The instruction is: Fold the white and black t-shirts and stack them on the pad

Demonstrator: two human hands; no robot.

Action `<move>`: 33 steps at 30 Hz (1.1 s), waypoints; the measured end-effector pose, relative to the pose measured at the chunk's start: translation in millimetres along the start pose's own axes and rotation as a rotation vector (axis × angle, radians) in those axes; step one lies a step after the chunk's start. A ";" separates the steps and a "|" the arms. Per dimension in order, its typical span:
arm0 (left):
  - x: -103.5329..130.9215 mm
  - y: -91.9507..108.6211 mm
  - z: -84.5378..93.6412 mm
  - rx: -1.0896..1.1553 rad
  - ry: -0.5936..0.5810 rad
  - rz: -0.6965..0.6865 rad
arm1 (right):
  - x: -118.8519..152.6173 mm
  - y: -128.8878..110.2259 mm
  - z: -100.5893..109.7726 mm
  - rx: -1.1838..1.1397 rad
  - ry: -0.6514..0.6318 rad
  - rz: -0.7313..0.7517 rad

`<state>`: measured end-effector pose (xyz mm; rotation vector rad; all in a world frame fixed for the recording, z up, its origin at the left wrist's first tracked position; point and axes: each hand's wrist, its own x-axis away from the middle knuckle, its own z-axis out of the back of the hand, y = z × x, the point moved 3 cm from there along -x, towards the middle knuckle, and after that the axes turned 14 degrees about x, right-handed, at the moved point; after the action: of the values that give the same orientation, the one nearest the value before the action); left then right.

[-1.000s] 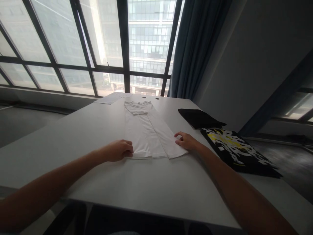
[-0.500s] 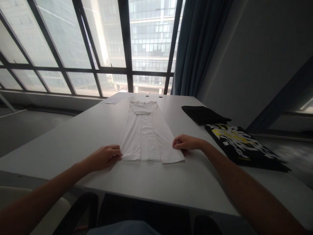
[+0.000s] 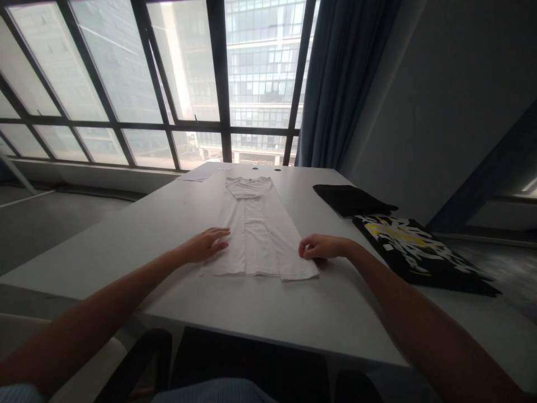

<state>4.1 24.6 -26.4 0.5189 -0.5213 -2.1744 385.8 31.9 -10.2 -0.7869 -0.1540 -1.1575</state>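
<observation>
A white shirt (image 3: 255,246) lies flat on the white table, collar toward the window and hem toward me, its sides folded inward in long strips. Over its left edge, partway up from the hem, is my left hand (image 3: 206,245), fingers apart and holding nothing; whether it touches the cloth I cannot tell. On the opposite side my right hand (image 3: 323,247) pinches the shirt's right edge a little above the hem corner, thumb and forefinger together.
To the right lie a folded black garment (image 3: 352,200) and a black garment with white and yellow print (image 3: 413,246). A thin white item (image 3: 201,172) is at the far left of the table (image 3: 251,305). A blue curtain (image 3: 344,84) hangs beside the window.
My left hand has let go of the shirt's lower left corner and moved up and right over its left side, fingers spreading. My right hand stays at the right edge.
</observation>
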 end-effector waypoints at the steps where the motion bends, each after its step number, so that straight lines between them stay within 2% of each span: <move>1: -15.3 -9.3 0.3 -0.033 -0.004 0.028 | -0.1 0.7 0.0 -0.010 -0.006 0.001; 6: -79.0 -42.6 -1.0 -0.129 0.009 0.159 | 2.3 2.6 1.3 -0.037 -0.002 0.004; 8: -91.2 -49.3 -4.1 -0.147 -0.017 0.191 | 3.2 2.1 1.3 -0.034 0.000 0.004; 11: -94.9 -55.9 -7.6 -0.177 -0.083 0.243 | 3.3 1.5 0.7 -0.024 -0.003 0.000; 16: -79.3 -56.0 -5.8 -0.216 -0.150 0.301 | 1.9 2.8 0.3 -0.020 -0.005 -0.004; 21: -54.7 -42.2 -9.0 -0.240 -0.205 0.256 | -0.4 4.7 1.8 -0.041 -0.015 0.009; 24: -37.8 -31.5 -12.7 -0.227 -0.195 0.177 | -1.4 7.3 8.6 -0.065 0.084 0.018; 27: -17.9 -22.9 -12.9 -0.188 -0.181 0.107 | -0.7 8.9 17.1 0.079 0.248 0.098; 30: 4.8 -18.5 -4.7 -0.115 -0.161 0.046 | -0.1 9.2 18.4 0.270 0.317 0.148; 33: 27.1 -20.1 10.4 -0.004 -0.159 -0.006 | -0.4 7.3 15.3 0.342 0.341 0.179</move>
<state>-29.6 16.7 -33.5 0.3475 -0.6016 -2.2332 396.1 43.0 -2.7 -0.2887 0.0040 -1.0422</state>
